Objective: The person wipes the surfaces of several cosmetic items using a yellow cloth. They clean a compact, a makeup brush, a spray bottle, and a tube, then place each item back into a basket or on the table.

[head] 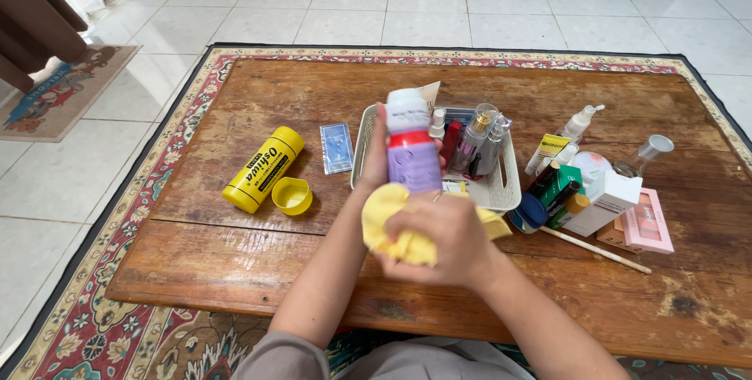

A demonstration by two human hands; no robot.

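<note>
Left hand [374, 162] grips a lilac bottle [411, 149], right hand [439, 235] clenches a yellow cloth [392, 219] against its base (wiping apparently midway; other worktop [235, 255] items untouched).

Both bare forearms reaching forward from the near edge of the worktop, converging over its middle. Left hand [376, 162] raised, fingers wrapped from the left in a closed grip, thumb side toward the camera. Right hand [439, 239] lower and nearer, back up, fingers curled shut in a bunched grip, wrist bent inward.
</note>
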